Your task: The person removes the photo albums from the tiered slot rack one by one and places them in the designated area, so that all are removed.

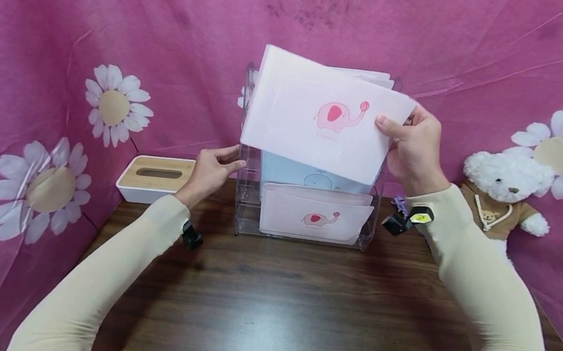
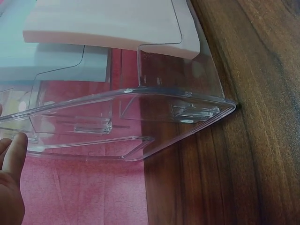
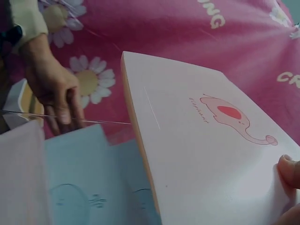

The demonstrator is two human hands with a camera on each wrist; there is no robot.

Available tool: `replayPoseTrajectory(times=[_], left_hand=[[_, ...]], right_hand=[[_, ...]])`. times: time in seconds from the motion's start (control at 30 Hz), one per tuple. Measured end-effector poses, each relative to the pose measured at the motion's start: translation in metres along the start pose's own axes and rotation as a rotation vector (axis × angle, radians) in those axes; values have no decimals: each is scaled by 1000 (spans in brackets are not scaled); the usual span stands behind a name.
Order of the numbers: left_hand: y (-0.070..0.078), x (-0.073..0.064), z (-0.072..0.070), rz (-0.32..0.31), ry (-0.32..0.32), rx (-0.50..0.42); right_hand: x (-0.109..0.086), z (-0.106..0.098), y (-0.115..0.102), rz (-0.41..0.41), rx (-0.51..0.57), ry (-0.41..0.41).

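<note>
My right hand (image 1: 416, 146) holds a pale pink notebook (image 1: 293, 109) with an elephant drawing by its right end, thumb on the cover. The notebook is tilted in front of the upper part of a clear file rack (image 1: 247, 226). At the rack's left side, my left hand (image 1: 210, 174) grips the edge of the side panel (image 2: 129, 91) between thumb and fingers. Another elephant notebook (image 1: 314, 224) stands in the rack's front slot, and a light blue notebook (image 3: 77, 173) stands behind it. White tops of more notebooks (image 1: 384, 79) show at the back, partly hidden.
Left of the rack sits a white tissue box (image 1: 139, 194) with a wooden lid. A white teddy bear (image 1: 507, 180) in a brown hoodie is at the right. Pink flowered cloth (image 1: 197, 49) hangs behind the dark wooden table (image 1: 268, 310).
</note>
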State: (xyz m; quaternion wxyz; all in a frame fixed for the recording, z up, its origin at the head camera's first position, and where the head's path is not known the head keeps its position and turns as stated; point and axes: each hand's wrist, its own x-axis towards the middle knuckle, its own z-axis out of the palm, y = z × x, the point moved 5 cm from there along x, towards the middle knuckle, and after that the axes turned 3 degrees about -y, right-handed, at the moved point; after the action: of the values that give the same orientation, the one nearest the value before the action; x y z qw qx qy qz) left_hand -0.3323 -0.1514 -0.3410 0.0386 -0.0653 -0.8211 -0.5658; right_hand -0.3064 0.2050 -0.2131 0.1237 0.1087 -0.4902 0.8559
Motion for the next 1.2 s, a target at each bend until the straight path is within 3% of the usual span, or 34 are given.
replayPoseTrajectory(times=[0.23,0.6,0.77,1.03,1.2], left_hand=[[1,-1,0,35,18,-25],[3,-1,0,80,53,60],[3,-2,-2,73,62,80],[3,-4,-1,6,7,21],[3,-3,0,-10,6,40]], right_hand=[[-21,-12,26,72,-66,-33],[-59,-22,66,233,-151,-102],[-78,-28,85,271,-224,-119],[-104,-33,123,358,-343,-161],[-116,-32,142,416,-358,-183]])
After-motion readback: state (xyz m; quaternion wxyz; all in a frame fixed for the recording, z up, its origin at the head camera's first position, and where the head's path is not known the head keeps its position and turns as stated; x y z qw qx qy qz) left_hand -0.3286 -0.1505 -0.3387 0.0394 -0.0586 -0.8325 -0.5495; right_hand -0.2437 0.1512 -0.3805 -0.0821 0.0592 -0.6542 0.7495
